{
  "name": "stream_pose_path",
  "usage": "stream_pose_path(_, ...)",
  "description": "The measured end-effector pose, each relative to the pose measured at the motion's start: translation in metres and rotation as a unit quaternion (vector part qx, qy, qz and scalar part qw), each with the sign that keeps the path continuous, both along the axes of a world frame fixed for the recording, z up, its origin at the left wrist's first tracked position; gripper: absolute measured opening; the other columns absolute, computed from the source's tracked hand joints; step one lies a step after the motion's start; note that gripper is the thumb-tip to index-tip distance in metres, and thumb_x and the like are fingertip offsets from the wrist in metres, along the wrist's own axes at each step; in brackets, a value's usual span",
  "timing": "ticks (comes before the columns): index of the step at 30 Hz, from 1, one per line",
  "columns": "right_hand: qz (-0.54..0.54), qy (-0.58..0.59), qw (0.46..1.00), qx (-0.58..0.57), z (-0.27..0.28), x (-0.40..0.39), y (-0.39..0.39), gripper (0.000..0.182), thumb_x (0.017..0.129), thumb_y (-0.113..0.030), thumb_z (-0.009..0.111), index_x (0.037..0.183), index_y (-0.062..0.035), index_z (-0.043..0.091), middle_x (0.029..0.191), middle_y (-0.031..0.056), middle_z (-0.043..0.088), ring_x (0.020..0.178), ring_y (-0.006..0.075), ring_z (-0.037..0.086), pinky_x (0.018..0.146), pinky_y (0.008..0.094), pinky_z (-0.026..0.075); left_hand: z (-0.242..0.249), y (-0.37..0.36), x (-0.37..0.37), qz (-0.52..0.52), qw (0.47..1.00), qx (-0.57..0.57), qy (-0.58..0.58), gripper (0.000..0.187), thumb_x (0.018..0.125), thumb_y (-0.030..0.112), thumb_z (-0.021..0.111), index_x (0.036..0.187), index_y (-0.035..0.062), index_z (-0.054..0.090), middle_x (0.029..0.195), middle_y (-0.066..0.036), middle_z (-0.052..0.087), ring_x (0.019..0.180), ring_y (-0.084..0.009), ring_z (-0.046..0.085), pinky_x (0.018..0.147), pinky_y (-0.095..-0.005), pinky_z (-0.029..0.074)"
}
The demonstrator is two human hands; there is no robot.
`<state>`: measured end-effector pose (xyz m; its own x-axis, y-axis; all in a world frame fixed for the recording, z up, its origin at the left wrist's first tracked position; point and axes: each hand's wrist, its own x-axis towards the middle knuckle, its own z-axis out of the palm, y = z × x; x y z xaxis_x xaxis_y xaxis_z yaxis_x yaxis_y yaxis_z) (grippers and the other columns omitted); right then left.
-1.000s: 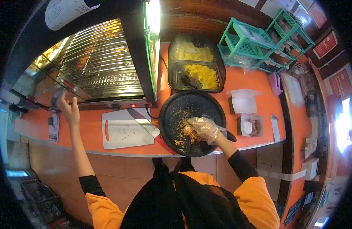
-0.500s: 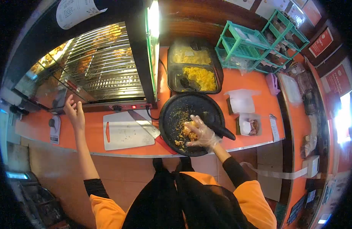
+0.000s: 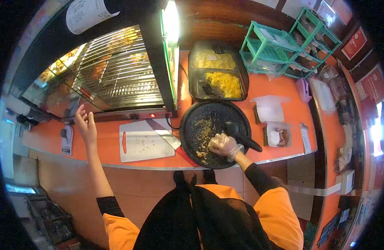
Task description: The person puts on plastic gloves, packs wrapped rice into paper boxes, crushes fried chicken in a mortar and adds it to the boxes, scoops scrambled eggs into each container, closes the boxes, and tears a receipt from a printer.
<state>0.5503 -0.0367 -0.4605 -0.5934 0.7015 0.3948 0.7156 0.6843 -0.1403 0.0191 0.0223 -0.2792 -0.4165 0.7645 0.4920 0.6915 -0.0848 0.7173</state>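
Note:
A wide black stone mortar [image 3: 191, 143] sits on the orange counter, with brown crumbs [image 3: 204, 131] scattered over its bowl. My right hand [image 3: 224, 144], in a clear plastic glove, is curled closed low in the mortar, around a clump of crumbly brown food mostly hidden by the fingers. Beside it, a black stone pestle [image 3: 248, 141] leans over the right rim. Bare and empty, my left hand [image 3: 87, 125] is raised with its fingers apart, in front of the glass-fronted food warmer [image 3: 117, 114].
A white cutting board [image 3: 144, 143] and a red-handled knife [image 3: 181, 153] lie left of the mortar. Behind it are black trays of yellow food [image 3: 225, 85]. To the right stand an open paper box with food [image 3: 279, 135] and green tiered racks [image 3: 271, 43].
My right hand has gone from spread fingers to a closed curl over the mortar, and the crumbly clump under it has mostly gone from sight. The left hand stays raised.

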Motion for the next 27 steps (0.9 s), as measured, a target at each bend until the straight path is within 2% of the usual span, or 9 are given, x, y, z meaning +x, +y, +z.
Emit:
stream_pose_path(5,-0.155,0.098,0.982,-0.041,0.017,-0.019,-0.002,0.02,0.078,-0.032,0.07,0.087,-0.0155,0.063,0.077,0.004,0.057,0.06,0.0205,0.058,0.05,0.0354,0.049,0.002,-0.004,0.006,-0.003,1.0,-0.015,0.018,0.038,0.096,0.018,0.054,0.133,0.0126,0.047,0.124,-0.013,0.042,0.11,-0.0249,0.048,0.095,-0.0384,0.042)
stream_pose_path(7,-0.218,0.362,0.834,-0.355,0.033,-0.021,0.012,0.028,0.084,-0.037,0.067,0.094,-0.0103,0.068,0.09,0.008,0.07,0.074,0.0168,0.065,0.064,0.0354,0.053,0.002,0.001,0.016,0.004,0.999,-0.035,-0.002,0.037,0.096,0.018,0.055,0.132,0.013,0.048,0.125,-0.013,0.042,0.111,-0.025,0.049,0.094,-0.0386,0.042)
stream_pose_path(8,-0.267,0.438,0.755,-0.409,0.037,-0.023,0.016,0.029,0.087,-0.037,0.065,0.088,-0.0078,0.068,0.075,0.0046,0.067,0.067,0.0114,0.06,0.058,0.031,0.049,-0.002,0.005,0.015,-0.01,0.999,-0.018,0.035,0.037,0.096,0.019,0.055,0.132,0.0133,0.048,0.126,-0.013,0.041,0.11,-0.0254,0.049,0.094,-0.0393,0.042)
stream_pose_path(9,-0.274,0.439,0.753,-0.405,0.044,-0.016,0.02,0.029,0.087,-0.037,0.065,0.088,-0.0078,0.068,0.075,0.0046,0.067,0.067,0.0114,0.06,0.058,0.031,0.049,-0.007,0.009,0.014,-0.017,0.999,-0.019,0.033,0.037,0.096,0.019,0.055,0.132,0.0133,0.048,0.126,-0.013,0.041,0.11,-0.0254,0.049,0.094,-0.0393,0.042)
stream_pose_path(12,-0.25,0.663,0.505,-0.493,0.068,0.014,0.037,0.029,0.091,-0.038,0.061,0.093,-0.0096,0.065,0.072,0.0011,0.063,0.057,0.0093,0.056,0.051,0.0251,0.045,-0.02,0.02,0.014,-0.025,0.999,-0.011,0.018,0.038,0.097,0.019,0.054,0.133,0.0118,0.047,0.126,-0.013,0.041,0.112,-0.0261,0.049,0.095,-0.0407,0.043)
stream_pose_path(17,-0.117,0.745,0.534,-0.382,0.149,0.091,0.045,0.038,0.097,-0.047,0.049,0.104,-0.0105,0.059,0.087,0.0019,0.062,0.067,0.0071,0.055,0.059,0.0216,0.044,-0.027,0.019,0.039,-0.016,0.999,-0.015,0.031,0.036,0.097,0.018,0.052,0.132,0.0109,0.049,0.125,-0.013,0.041,0.112,-0.0259,0.049,0.097,-0.039,0.043)
stream_pose_path(19,-0.211,0.708,0.599,-0.309,0.17,0.131,0.057,0.032,0.096,-0.04,0.054,0.102,-0.0096,0.061,0.09,0.0021,0.063,0.069,0.006,0.055,0.055,0.0218,0.042,-0.023,0.018,0.052,-0.008,0.999,-0.023,0.038,0.035,0.097,0.017,0.052,0.131,0.011,0.05,0.125,-0.013,0.041,0.112,-0.0252,0.049,0.097,-0.0383,0.043)
stream_pose_path(23,-0.268,0.51,0.705,-0.414,0.124,0.254,0.101,0.031,0.095,-0.039,0.056,0.101,-0.0092,0.062,0.089,0.0022,0.063,0.069,0.0061,0.056,0.054,0.0216,0.042,-0.027,0.013,0.078,0.009,0.998,-0.048,0.034,0.034,0.096,0.015,0.051,0.13,0.011,0.051,0.123,-0.012,0.042,0.11,-0.0238,0.05,0.097,-0.0373,0.043)
stream_pose_path(27,-0.268,0.326,0.705,-0.569,0.057,0.321,0.138,0.03,0.094,-0.037,0.059,0.1,-0.0087,0.063,0.088,0.0023,0.063,0.07,0.0061,0.056,0.053,0.0215,0.042,-0.028,0.009,0.105,0.003,0.997,-0.064,0.039,0.032,0.096,0.016,0.051,0.128,0.0121,0.053,0.122,-0.011,0.043,0.11,-0.0237,0.05,0.096,-0.0379,0.044)
